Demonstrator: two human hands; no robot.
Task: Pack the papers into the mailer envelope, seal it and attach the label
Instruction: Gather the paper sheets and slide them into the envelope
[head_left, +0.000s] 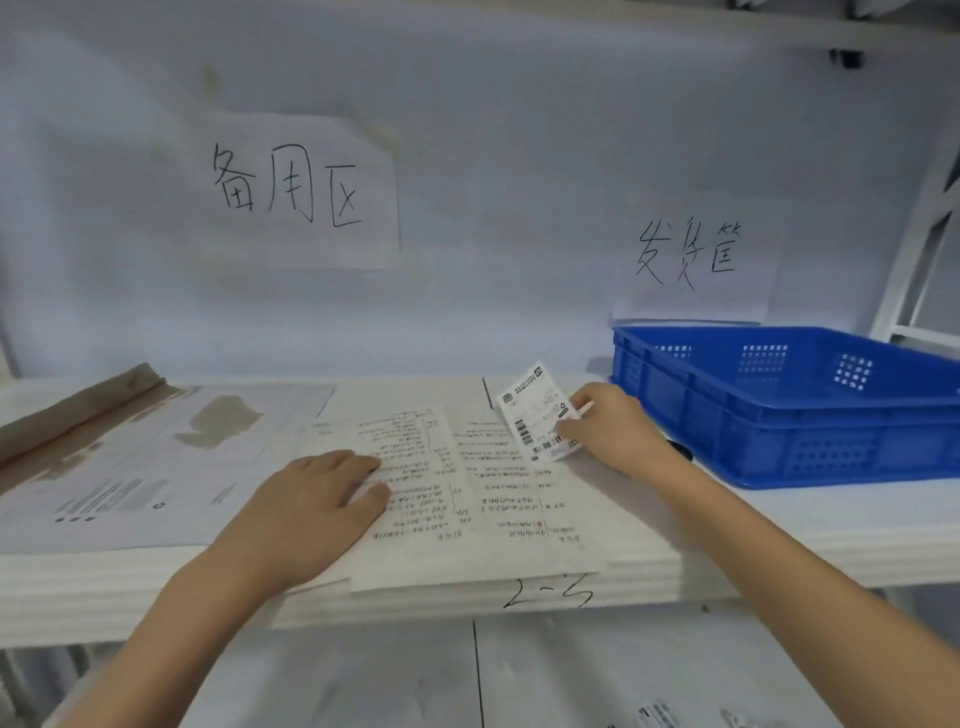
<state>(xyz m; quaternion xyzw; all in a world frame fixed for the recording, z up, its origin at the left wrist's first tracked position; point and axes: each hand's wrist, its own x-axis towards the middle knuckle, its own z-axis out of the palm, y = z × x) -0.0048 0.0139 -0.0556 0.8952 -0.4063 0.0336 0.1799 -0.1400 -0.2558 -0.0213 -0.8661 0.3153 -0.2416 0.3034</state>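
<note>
Two hands are working over the papers (467, 493) on the desk (779, 525): the left hand (311, 512) is pressing them flat, fingers straight, while the right hand (608, 426) is pinching the label (535, 415) at their far right corner.

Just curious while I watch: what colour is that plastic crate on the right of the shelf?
The crate is bright blue, seen clearly in the head view.

pale bluish-white wall (519, 78) with two handwritten paper signs (301, 192) taped up — a white shelf (831, 525) below, white metal racking (919, 249) at right, soft even light.
</note>
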